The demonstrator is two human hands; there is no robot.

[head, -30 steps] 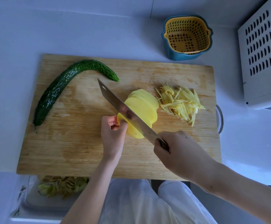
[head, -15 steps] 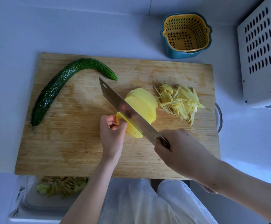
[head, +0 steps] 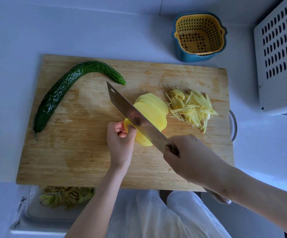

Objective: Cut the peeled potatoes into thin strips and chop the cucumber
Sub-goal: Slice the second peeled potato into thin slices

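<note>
A fanned stack of yellow potato slices [head: 153, 111] lies mid-board on the wooden cutting board [head: 81, 157]. My left hand [head: 120, 143] holds the near end of the stack with curled fingers. My right hand [head: 189, 157] grips the handle of a cleaver [head: 134, 115], whose blade lies diagonally across the slices just right of my left fingers. A pile of thin potato strips [head: 192, 107] sits to the right of the stack. A whole curved cucumber [head: 65, 90] rests on the board's left side.
A yellow strainer basket in a blue bowl [head: 199, 36] stands behind the board at the right. A white perforated appliance [head: 279, 55] fills the right edge. Potato peels [head: 65, 196] lie in a bag-lined bin below the board's front edge.
The cleaver blade has shifted slightly toward my left hand across the potato slices. Both hands keep their hold; cucumber and strips have not moved.
</note>
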